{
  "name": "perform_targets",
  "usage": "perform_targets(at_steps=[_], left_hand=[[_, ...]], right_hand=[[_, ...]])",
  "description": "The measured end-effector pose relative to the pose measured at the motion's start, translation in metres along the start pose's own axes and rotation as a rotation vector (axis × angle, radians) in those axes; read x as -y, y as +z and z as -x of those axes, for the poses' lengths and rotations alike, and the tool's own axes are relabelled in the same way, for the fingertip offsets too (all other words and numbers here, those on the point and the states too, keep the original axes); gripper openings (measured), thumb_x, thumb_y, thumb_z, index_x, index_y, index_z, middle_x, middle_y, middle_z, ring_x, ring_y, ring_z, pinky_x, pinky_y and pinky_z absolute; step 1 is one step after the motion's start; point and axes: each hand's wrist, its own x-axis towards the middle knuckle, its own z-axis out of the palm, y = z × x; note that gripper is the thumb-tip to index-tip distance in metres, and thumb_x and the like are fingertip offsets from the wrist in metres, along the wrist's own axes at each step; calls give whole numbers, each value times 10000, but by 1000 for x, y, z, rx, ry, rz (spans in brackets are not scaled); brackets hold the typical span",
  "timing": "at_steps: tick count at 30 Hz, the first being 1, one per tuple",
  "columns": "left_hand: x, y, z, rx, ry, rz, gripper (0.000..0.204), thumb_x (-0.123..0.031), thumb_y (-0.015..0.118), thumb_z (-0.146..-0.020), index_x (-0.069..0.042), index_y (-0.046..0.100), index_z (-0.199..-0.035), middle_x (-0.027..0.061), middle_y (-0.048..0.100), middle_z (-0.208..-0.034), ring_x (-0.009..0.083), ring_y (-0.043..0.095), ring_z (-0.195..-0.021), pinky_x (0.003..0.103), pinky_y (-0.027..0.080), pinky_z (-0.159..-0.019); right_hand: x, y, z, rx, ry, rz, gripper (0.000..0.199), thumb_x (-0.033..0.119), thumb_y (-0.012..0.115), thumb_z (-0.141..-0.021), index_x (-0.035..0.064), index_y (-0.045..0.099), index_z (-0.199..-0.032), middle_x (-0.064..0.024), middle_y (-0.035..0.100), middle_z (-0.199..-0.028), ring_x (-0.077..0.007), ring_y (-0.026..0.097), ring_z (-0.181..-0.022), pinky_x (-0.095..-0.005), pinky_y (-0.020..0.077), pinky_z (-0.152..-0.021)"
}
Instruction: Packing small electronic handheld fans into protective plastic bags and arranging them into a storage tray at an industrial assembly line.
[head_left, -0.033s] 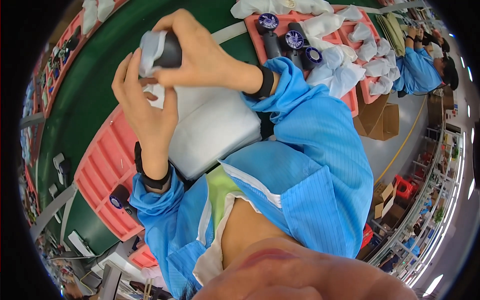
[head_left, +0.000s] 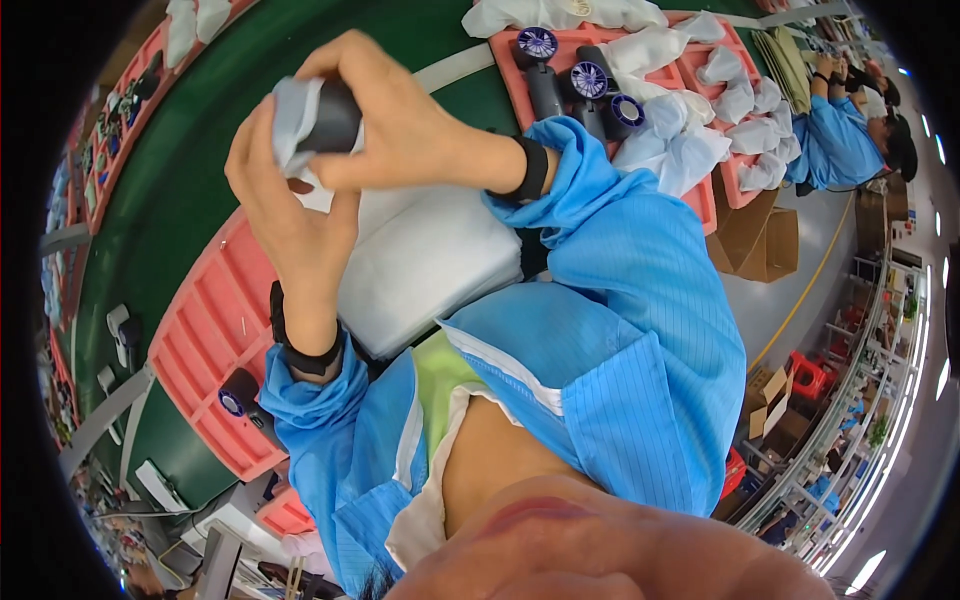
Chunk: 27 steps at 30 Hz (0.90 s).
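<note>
My right hand [head_left: 405, 130] is closed around a dark grey rounded device [head_left: 338, 118], its thumb below and its fingers over the top. A whitish translucent bag [head_left: 294, 120] covers the device's left end. My left hand [head_left: 295, 225] has its fingers and thumb around the bagged end from the left and below. The device's far side and part of the bag are hidden by my fingers. Beneath my wrists lies a thick stack of white translucent bags [head_left: 430, 265], close to my body.
A pink tray [head_left: 205, 330] on the left holds a dark device with a purple ring [head_left: 238, 395]. Another pink tray [head_left: 508, 85] at upper right carries several dark devices with purple fan-like ends [head_left: 590, 80] and bagged items [head_left: 675, 140]. A co-worker's blue sleeve [head_left: 835, 145] shows far right.
Both hands and the device have shifted slightly down. My left fingers now sit more behind the bag, and more of the dark device shows.
</note>
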Motion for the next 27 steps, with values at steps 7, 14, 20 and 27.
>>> perform_targets(at_steps=[7,14,20,27], left_hand=[[12,-46,7,190,0,485,452,-38,722,-770,-24,559,-1190,128,522,-1213,218,521,-1109,304,460,-863],[6,-37,17,-158,-190,404,450,26,709,-759,-18,560,-1182,135,492,-1258,233,499,-1155,312,433,-928],[-5,-14,16,-243,-9,-1,357,46,758,-714,-7,619,-1038,120,483,-1236,219,533,-1092,322,481,-840],[-4,-4,15,-239,82,-275,200,24,723,-768,9,637,-948,84,525,-1083,160,561,-924,289,475,-775]], right_hand=[[21,-10,-3,152,-244,-192,646,159,775,-667,21,505,-1237,-122,555,-1167,-260,605,-967,-361,508,-786],[6,-6,3,212,18,114,443,105,742,-669,0,596,-1075,-160,639,-934,-356,632,-891,-382,508,-767],[0,25,8,45,-99,202,295,155,711,-644,34,580,-880,-154,615,-814,-363,619,-837,-445,507,-688],[5,8,5,101,101,252,321,252,726,-702,11,583,-858,-180,635,-827,-357,639,-799,-432,507,-683]])
